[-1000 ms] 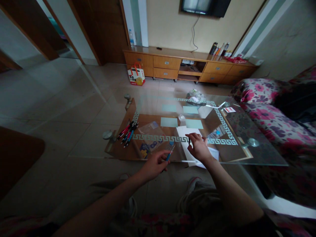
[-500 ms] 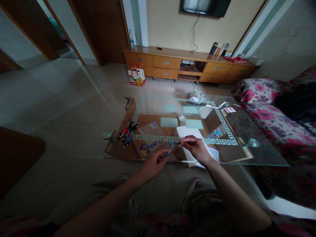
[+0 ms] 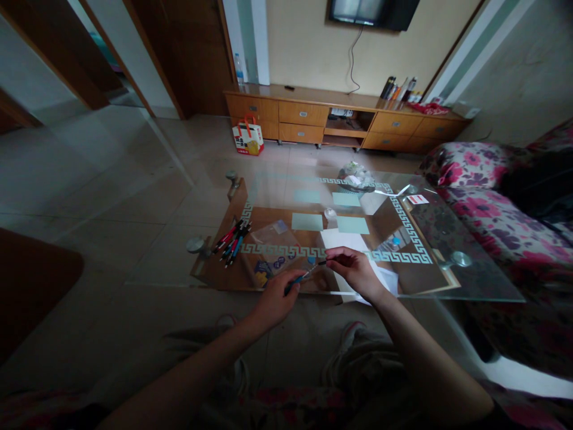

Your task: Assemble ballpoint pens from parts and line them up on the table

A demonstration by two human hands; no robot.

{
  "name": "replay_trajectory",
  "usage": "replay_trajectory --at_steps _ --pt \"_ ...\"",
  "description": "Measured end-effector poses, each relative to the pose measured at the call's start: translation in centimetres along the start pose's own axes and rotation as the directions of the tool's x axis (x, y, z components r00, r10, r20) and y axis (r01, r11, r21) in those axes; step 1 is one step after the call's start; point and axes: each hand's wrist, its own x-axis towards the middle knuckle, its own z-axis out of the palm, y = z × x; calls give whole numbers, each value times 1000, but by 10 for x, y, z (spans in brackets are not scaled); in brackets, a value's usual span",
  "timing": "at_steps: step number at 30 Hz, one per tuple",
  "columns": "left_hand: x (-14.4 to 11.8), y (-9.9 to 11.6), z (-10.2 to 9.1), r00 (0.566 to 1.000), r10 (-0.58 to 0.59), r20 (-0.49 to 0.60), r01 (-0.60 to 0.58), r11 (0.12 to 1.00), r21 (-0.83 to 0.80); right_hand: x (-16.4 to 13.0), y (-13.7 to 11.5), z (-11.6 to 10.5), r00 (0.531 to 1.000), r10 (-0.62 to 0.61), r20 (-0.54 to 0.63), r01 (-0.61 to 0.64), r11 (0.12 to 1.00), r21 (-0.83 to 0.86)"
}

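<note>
My left hand [image 3: 278, 297] is closed around a blue pen [image 3: 297, 280], whose clear front end points up and right toward the other hand. Between the thumb and fingertips of my right hand [image 3: 354, 272] is a small, thin dark piece [image 3: 322, 263]; its exact kind is too small to make out. A short gap seems to lie between this piece and the pen's front end. Both hands are over the near edge of the glass table [image 3: 474, 280]. To the left, several pens [image 3: 231, 243] in black, red and blue lie in a loose pile on the glass.
A clear plastic bag [image 3: 273, 236] lies right of the pens. White paper [image 3: 342, 239] shows behind and below my right hand. Toward the back are a bagged bundle [image 3: 356, 175] and a red-and-white card [image 3: 418, 199]. A flowered sofa [image 3: 483, 203] stands at the right.
The blue pen has tilted a little flatter and drawn slightly left in my left hand. More of the dark piece shows at my right fingertips, which have barely moved.
</note>
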Motion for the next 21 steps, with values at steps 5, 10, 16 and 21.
replay_trajectory --at_steps 5,10,16,21 --pt "0 1 0 1000 2 1 -2 1000 15 -1 -2 1 1000 0 10 0 1000 -22" --pt "-1 2 -1 1000 15 15 -15 1000 14 -2 -3 3 1000 -3 19 3 1000 -18" --pt "0 0 0 999 37 22 -38 998 50 -3 -3 3 998 -9 57 9 1000 -9" --pt "0 -2 0 998 61 23 -63 992 105 -5 -2 5 995 -7 98 6 1000 13"
